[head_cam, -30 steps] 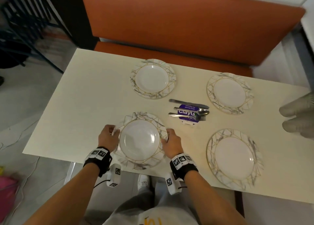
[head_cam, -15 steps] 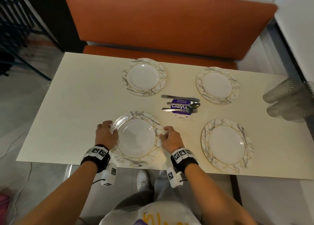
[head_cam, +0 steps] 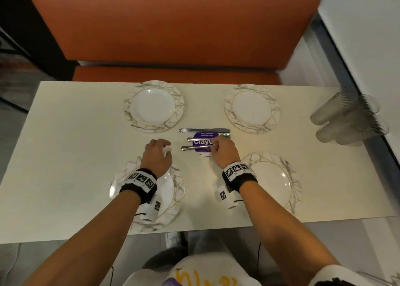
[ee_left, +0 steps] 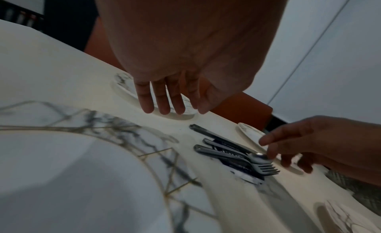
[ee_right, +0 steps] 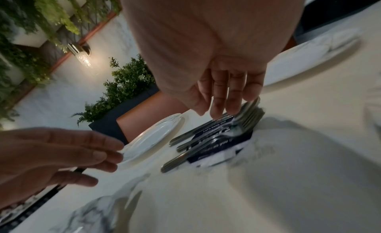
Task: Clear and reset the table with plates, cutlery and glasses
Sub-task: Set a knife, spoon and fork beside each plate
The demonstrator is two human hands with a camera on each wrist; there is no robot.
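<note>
Since the earlier frame both your hands have left the near-left plate (head_cam: pixel 171 190) and moved toward the table's centre. That plate sits at the near edge of the table (head_cam: pixel 65 156), the near-right plate (head_cam: pixel 279 182) beside it. Your left hand (head_cam: pixel 157 156) hovers released, fingers straight, holding nothing. Your right hand (head_cam: pixel 224 152) reaches over the cutlery (head_cam: pixel 195 139) with its fingertips (ee_right: pixel 218 109) at the fork and spoon heads (grip not yet closed). Knife, spoon and fork lie side by side on a purple card (head_cam: pixel 202 142) mid-table. Two more plates sit along the far edge; stacked glasses (head_cam: pixel 346 121) lie at the right edge. Judged step: distributing cutlery. The next move calls for pinching one piece without dragging the card.
</note>
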